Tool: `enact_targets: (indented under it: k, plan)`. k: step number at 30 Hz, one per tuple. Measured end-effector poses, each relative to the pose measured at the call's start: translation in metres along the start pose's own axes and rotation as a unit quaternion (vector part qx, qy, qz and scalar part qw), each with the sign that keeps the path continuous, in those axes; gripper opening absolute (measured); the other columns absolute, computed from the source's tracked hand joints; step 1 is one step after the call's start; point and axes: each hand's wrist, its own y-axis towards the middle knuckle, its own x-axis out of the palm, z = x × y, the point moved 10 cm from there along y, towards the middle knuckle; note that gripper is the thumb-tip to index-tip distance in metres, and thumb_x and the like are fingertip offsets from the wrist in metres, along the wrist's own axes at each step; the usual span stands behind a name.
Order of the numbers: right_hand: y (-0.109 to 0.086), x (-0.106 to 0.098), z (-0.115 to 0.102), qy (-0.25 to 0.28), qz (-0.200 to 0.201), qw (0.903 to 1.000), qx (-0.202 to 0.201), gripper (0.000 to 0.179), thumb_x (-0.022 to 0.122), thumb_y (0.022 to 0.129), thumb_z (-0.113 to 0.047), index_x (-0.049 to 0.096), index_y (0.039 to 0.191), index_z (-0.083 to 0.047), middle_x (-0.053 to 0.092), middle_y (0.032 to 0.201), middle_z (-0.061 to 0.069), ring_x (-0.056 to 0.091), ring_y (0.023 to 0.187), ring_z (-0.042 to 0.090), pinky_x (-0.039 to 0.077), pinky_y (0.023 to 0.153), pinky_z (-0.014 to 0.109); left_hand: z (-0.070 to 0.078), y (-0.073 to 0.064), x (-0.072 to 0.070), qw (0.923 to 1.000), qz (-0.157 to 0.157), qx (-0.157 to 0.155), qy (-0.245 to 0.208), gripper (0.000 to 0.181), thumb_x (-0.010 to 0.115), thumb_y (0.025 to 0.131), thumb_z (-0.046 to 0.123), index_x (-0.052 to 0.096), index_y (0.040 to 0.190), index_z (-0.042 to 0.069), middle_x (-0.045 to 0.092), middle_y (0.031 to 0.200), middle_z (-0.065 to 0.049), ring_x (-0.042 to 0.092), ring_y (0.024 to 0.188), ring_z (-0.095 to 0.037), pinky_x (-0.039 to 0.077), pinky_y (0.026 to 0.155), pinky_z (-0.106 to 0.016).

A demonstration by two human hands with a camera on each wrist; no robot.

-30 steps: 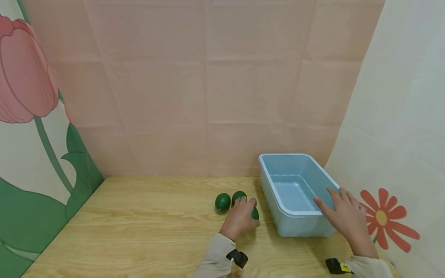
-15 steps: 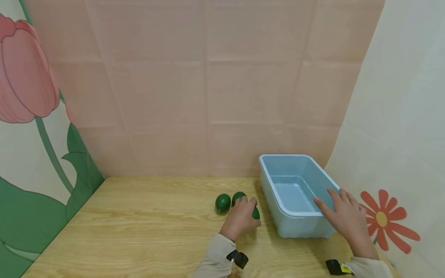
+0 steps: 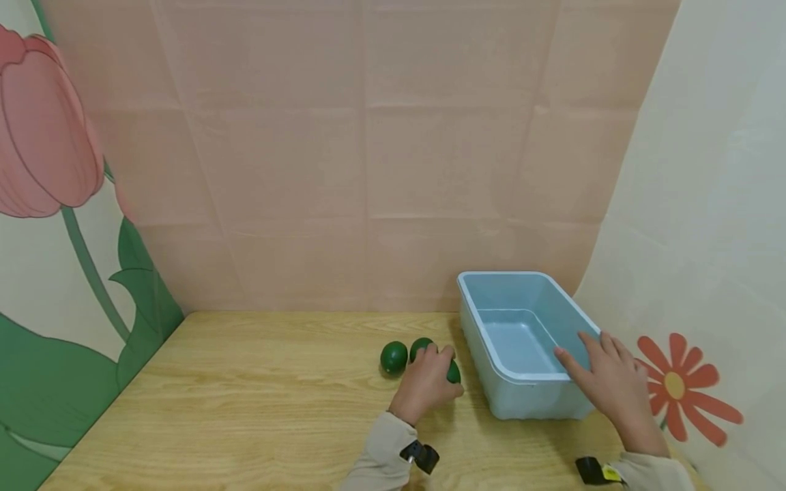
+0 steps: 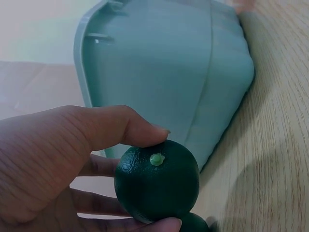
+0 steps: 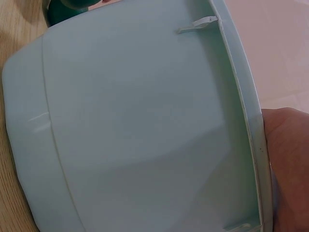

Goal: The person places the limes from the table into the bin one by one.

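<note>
A printed tulip (image 3: 49, 129) and flower (image 3: 674, 386) flank a beige backdrop (image 3: 362, 164).

A round, dark-green fruit (image 4: 157, 188) is pinched in fingers (image 4: 113, 124) beside an upright, open-topped blue bin (image 3: 540, 401).

Wood-grain tabletop (image 3: 245, 395), two green fruits (image 3: 394, 358) on it, light-blue bin (image 3: 534, 401) to their right

A creased pink backdrop (image 3: 362, 157) hangs at the far edge of the wood-grain table (image 3: 245, 395), a printed tulip (image 3: 46, 129) left, a red flower (image 3: 703, 401) right
</note>
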Motion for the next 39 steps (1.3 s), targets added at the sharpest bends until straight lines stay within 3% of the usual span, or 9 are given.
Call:
enact_targets:
  k: [15, 39]
  plan:
    - [0.000, 0.002, 0.001, 0.001, 0.005, 1.0000, -0.003, 0.085, 0.042, 0.100, -0.061, 0.038, 0.144, 0.011, 0.024, 0.145, 0.048, 0.022, 0.129, 0.066, 0.020, 0.091, 0.080, 0.002, 0.001, -0.003, 0.9999, 0.006, 0.004, -0.012, 0.050, 0.080, 0.082, 0.033, 0.062, 0.124, 0.011, 0.060, 0.107, -0.011, 0.055, 0.086, -0.019, 0.048, 0.062, -0.029]
    - [0.000, -0.001, 0.000, -0.002, 0.015, 0.9999, -0.002, 0.083, 0.043, 0.100, -0.061, 0.041, 0.141, 0.011, 0.027, 0.144, 0.048, 0.024, 0.128, 0.065, 0.022, 0.090, 0.079, 0.004, 0.003, -0.011, 0.9995, 0.029, 0.004, -0.010, 0.051, 0.077, 0.083, 0.034, 0.063, 0.127, 0.011, 0.062, 0.108, -0.011, 0.057, 0.085, -0.019, 0.050, 0.062, -0.029]
